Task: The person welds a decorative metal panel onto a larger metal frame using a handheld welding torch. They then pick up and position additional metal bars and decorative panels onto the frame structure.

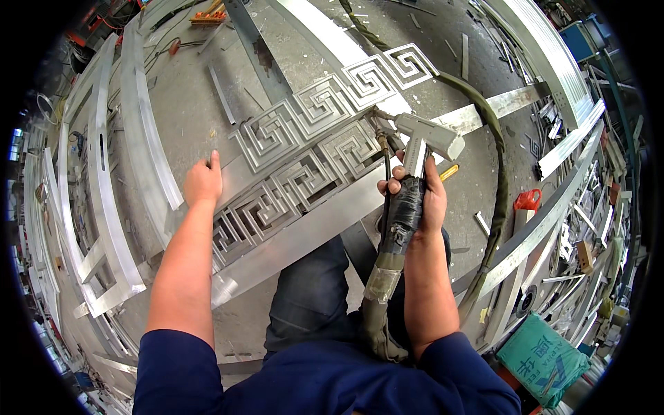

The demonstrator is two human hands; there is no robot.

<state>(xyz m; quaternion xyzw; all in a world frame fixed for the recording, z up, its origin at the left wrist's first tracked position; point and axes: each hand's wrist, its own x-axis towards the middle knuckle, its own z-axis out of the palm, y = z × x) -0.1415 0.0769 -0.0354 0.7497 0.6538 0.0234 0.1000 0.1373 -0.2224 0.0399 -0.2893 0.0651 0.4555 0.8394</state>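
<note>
My right hand is wrapped round the black-taped handle of a pale grey welding gun. Its thick sleeved cable drops toward my lap, and its nozzle end points left over the metalwork. On the left, my left hand is closed with the thumb raised, beside the end of a flat metal strip; whatever its curled fingers hold is hidden. Between my hands lies a silver fretwork panel of square spirals, set between long flat bars. Beyond it, another row of Greek-key fretwork runs diagonally up to the right.
Long aluminium bars lie to the left. A sleeved cable snakes across the floor at right. A yellow-handled tool lies beside the gun. Farther right are metal offcuts, a red plastic bag and a green package.
</note>
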